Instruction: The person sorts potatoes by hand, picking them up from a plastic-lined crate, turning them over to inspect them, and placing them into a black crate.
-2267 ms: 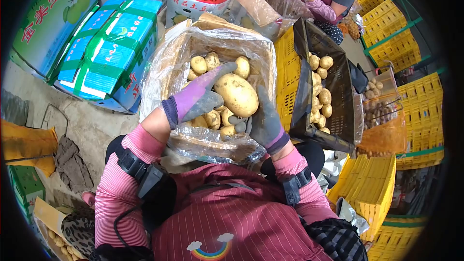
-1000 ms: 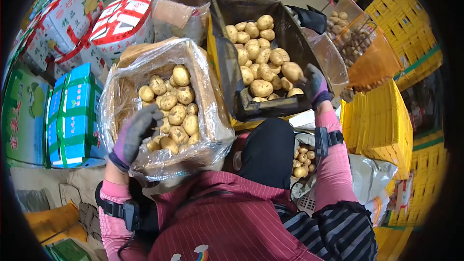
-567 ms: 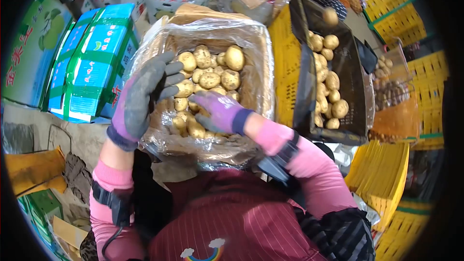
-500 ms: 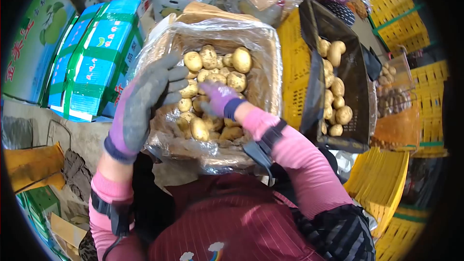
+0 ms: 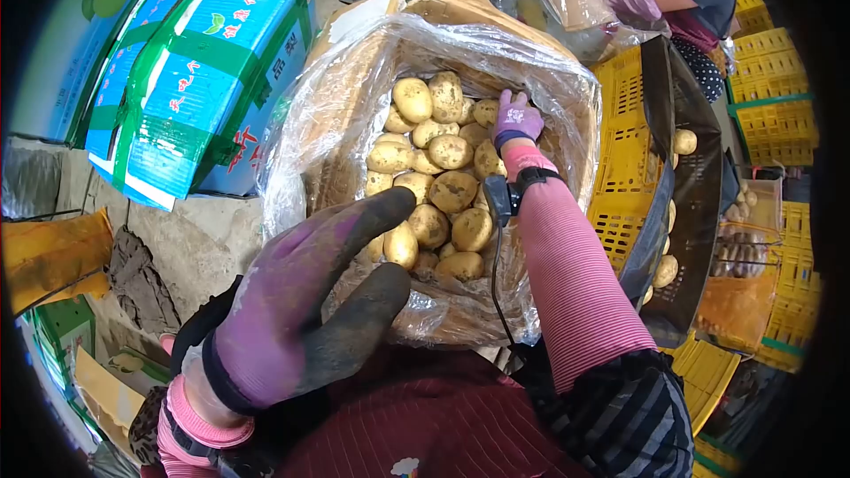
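Note:
Potatoes point(image 5: 452, 190) lie heaped in a cardboard box point(image 5: 469, 13) lined with clear plastic film point(image 5: 341, 93). My left hand point(image 5: 319, 292), in a purple glove with dark grey fingers, is raised over the near left part of the box, fingers apart and holding nothing. At the far right inside corner of the box is my right hand point(image 5: 521, 119), also in a purple glove, beside the potatoes and the film. Its fingers point away from me, and what lies under them is hidden.
Blue cartons with green tape point(image 5: 199, 71) stand at the left. To the right, a yellow crate point(image 5: 624, 168) adjoins a dark-lined crate point(image 5: 695, 204) with potatoes. Another person's gloved hand point(image 5: 633, 2) is at the upper right, by a plastic bag.
My right hand has moved from the middle of the potatoes to the far right corner. My left hand has come nearer and lower, its fingers spread. The view has shifted.

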Tool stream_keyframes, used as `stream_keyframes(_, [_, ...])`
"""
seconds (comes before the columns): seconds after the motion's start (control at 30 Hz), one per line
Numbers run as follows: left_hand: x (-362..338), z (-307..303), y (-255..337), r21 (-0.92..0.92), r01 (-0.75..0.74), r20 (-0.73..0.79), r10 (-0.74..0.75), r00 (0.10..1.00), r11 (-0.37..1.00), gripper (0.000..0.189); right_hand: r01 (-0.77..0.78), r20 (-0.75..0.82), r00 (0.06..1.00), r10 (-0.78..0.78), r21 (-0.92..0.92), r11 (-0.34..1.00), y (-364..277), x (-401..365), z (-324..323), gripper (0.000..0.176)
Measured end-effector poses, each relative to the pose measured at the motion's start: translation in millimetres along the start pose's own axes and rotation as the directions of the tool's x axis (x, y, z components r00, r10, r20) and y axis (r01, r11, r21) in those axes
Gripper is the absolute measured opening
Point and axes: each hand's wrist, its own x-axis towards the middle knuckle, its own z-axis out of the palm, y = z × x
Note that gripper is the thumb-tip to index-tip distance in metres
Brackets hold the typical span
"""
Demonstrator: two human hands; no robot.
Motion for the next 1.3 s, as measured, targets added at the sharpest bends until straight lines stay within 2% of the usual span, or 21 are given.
stream_keyframes(0.1, [-2.7,1.6,3.9,0.024,-0.047,0.003,0.047,0.999,0.999,0.048,0.057,-0.049,0.997,-0.059,-0.035,0.998,3.7,-19.5,-11.9,0.063])
stream_keyframes(0.17, [-6.5,2.9,5.5,0.047,-0.079,0.005,0.079,0.997,0.996,0.047,0.16,-0.113,0.98,-0.164,-0.044,0.986,3.8,-34.0,-21.7,0.081])
stream_keyframes(0.2, [-8.5,4.4,4.8,0.059,-0.115,-0.024,0.117,0.993,0.992,0.046,0.196,-0.109,0.974,-0.197,-0.022,0.98,3.7,-41.0,-28.6,0.083])
stream_keyframes(0.23, [-10.5,5.9,4.0,0.071,-0.149,-0.055,0.153,0.987,0.986,0.045,0.191,-0.112,0.975,-0.193,-0.025,0.981,6.1,-42.1,-31.0,0.083])
stream_keyframes(0.3, [-14.2,3.9,-0.6,0.08,-0.174,-0.049,0.179,0.983,0.981,0.046,0.323,-0.09,0.939,-0.331,-0.091,0.942,5.7,-39.4,-34.9,0.072])
stream_keyframes(0.33, [-16.3,1.6,-3.8,0.095,-0.199,-0.043,0.203,0.978,0.976,0.047,0.354,-0.105,0.924,-0.368,-0.125,0.927,4.5,-37.8,-36.4,0.059])
stream_keyframes(0.37, [-16.6,-1.6,-7.1,0.092,-0.196,-0.052,0.201,0.978,0.976,0.047,0.36,-0.105,0.921,-0.374,-0.132,0.924,5.2,-40.7,-35.6,0.059])
stream_keyframes(0.43, [-18.4,-9.1,-14.8,0.246,-0.257,-0.042,0.275,0.96,0.935,0.049,0.352,-0.146,0.921,-0.36,-0.079,0.933,2.8,-49.8,-41.3,0.059])
stream_keyframes(0.5, [-24.5,-14.8,-19.9,0.252,-0.206,-0.067,0.23,0.971,0.946,0.048,0.37,-0.156,0.913,-0.376,-0.07,0.926,4.0,-43.9,-28.7,0.059])
stream_keyframes(0.57, [-27.5,-22.7,-19.8,0.246,-0.182,-0.057,0.201,0.978,0.952,0.046,0.314,-0.023,0.949,-0.315,-0.045,0.948,2.3,-38.3,-28.6,0.063])
stream_keyframes(0.6, [-28.9,-23.7,-20.7,0.244,-0.172,-0.062,0.193,0.979,0.954,0.046,0.322,-0.018,0.946,-0.323,-0.048,0.946,5.3,-37.0,-28.2,0.063])
stream_keyframes(0.7, [-29.0,-26.8,-22.4,0.248,-0.145,-0.065,0.166,0.984,0.958,0.045,0.356,0.048,0.934,-0.354,-0.196,0.914,17.2,-31.0,-39.2,0.068])
stream_keyframes(0.73, [-28.5,-27.6,-23.1,0.26,-0.146,-0.064,0.168,0.984,0.954,0.044,0.356,0.03,0.934,-0.357,-0.198,0.913,21.6,-31.9,-38.9,0.052])
stream_keyframes(0.77, [-28.6,-28.4,-24.0,0.273,-0.147,-0.064,0.171,0.983,0.951,0.044,0.385,0.002,0.92,-0.391,-0.175,0.906,30.3,-12.8,-14.4,0.061])
stream_keyframes(0.83, [-29.3,-30.1,-25.8,0.294,-0.164,-0.074,0.194,0.978,0.942,0.044,0.335,-0.043,0.941,-0.336,-0.025,0.942,38.9,-22.1,-11.6,0.062])
stream_keyframes(0.87, [-29.3,-29.9,-25.8,0.314,-0.185,-0.076,0.219,0.973,0.931,0.045,0.333,-0.046,0.941,-0.334,-0.029,0.942,42.3,-25.3,-11.2,0.062])
stream_keyframes(0.93, [-30.8,-27.1,-24.4,0.301,-0.207,-0.076,0.24,0.968,0.931,0.045,0.207,-0.02,0.978,-0.206,0.101,0.973,38.4,-47.6,-32.3,0.063])
stream_keyframes(1.03, [-34.7,-17.4,-23.3,0.284,-0.243,-0.058,0.269,0.961,0.928,0.047,0.222,-0.049,0.974,-0.221,0.009,0.975,44.7,-59.6,-30.9,0.061])
stream_keyframes(1.07, [-36.3,-16.8,-22.5,0.29,-0.248,-0.051,0.273,0.961,0.924,0.047,0.242,0.018,0.97,-0.241,-0.038,0.97,48.5,-59.6,-31.8,0.071])
stream_keyframes(1.2, [-39.4,-15.9,-22.7,0.307,-0.23,-0.034,0.252,0.967,0.924,0.047,0.278,0.086,0.958,-0.272,-0.066,0.958,48.9,-65.8,-35.3,0.078])
stream_keyframes(1.3, [-40.0,-18.9,-33.3,0.298,-0.231,-0.06,0.259,0.964,0.926,0.046,0.296,0.107,0.949,-0.298,0.038,0.955,46.7,-57.4,-30.6,0.098])
